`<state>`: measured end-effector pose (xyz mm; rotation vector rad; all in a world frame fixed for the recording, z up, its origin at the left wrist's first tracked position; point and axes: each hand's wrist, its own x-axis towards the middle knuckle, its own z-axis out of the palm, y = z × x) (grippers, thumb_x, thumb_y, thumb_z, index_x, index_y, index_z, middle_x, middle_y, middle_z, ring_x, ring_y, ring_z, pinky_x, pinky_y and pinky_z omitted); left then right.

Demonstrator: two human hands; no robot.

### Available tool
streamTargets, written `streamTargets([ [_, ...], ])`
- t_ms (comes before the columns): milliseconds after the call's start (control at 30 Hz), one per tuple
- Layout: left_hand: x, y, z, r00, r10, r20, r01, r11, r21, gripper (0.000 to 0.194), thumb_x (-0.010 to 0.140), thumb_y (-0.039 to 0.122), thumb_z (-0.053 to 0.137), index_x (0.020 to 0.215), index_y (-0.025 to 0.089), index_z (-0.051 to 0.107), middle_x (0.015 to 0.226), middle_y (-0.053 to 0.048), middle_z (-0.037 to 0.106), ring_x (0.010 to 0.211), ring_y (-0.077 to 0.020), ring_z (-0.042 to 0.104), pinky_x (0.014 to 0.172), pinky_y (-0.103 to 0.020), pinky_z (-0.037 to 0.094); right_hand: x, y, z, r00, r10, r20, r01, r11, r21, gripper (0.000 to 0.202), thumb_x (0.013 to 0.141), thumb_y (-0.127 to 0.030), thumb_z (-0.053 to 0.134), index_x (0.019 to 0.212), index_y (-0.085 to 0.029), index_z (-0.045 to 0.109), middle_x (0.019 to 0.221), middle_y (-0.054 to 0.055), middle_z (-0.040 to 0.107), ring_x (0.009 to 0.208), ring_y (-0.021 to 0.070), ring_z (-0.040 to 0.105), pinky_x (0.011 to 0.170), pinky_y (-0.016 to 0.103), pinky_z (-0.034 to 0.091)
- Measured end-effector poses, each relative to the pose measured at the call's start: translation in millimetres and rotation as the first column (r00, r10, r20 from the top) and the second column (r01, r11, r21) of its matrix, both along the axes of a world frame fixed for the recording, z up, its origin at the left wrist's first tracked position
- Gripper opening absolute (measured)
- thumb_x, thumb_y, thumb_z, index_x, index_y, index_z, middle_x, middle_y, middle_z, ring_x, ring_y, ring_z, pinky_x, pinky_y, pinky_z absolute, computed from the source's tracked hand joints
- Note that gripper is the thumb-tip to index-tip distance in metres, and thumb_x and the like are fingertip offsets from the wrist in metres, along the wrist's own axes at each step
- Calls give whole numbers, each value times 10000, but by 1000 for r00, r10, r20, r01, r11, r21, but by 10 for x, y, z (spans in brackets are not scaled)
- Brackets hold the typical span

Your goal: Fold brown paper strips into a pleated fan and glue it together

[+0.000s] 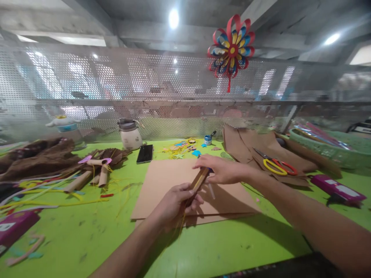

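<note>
My left hand (175, 202) is closed round the lower end of a narrow brown folded paper piece (199, 180), which is held at a slant above the brown paper sheets (165, 179). Thin yellow strands (182, 220) hang below this hand. At the piece's upper end, my right hand (220, 168) curls its fingers over it, and a small dark blue bit shows there, too small to name. A thin whitish stick (212, 191) shows just below my right hand; I cannot tell whether it is held or lying on the sheets.
Scissors (279, 166) rest on crumpled brown paper (246, 144) at right, near a green basket (327, 150) and a purple box (337, 189). A phone (145, 153), a white jar (130, 135), paper rolls (103, 175) and coloured scraps (179, 148) lie behind and left. A paper flower (232, 50) hangs above.
</note>
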<state>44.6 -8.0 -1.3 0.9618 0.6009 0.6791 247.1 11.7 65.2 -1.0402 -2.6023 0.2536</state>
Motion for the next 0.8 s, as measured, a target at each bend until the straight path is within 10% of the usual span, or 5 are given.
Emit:
streamTargets([
  [267, -37, -44, 153, 982, -186, 23, 185, 982, 33, 195, 757, 148, 531, 915, 56, 596, 678, -96, 620, 407, -42, 376, 382, -176, 164, 103, -248, 67, 972, 104, -210, -143, 973, -181, 207, 786, -145, 621, 991, -127, 641, 908, 69, 633, 809, 131, 588, 744, 248, 475],
  [800, -81, -70, 224, 937, -350, 10, 350, 937, 3, 403, 724, 177, 402, 1082, 83, 561, 519, 29, 437, 385, -47, 205, 385, -192, 129, 95, -412, -74, 871, 112, -478, -156, 986, -54, 129, 807, -178, 623, 901, -123, 694, 771, 75, 677, 688, 136, 608, 675, 287, 507],
])
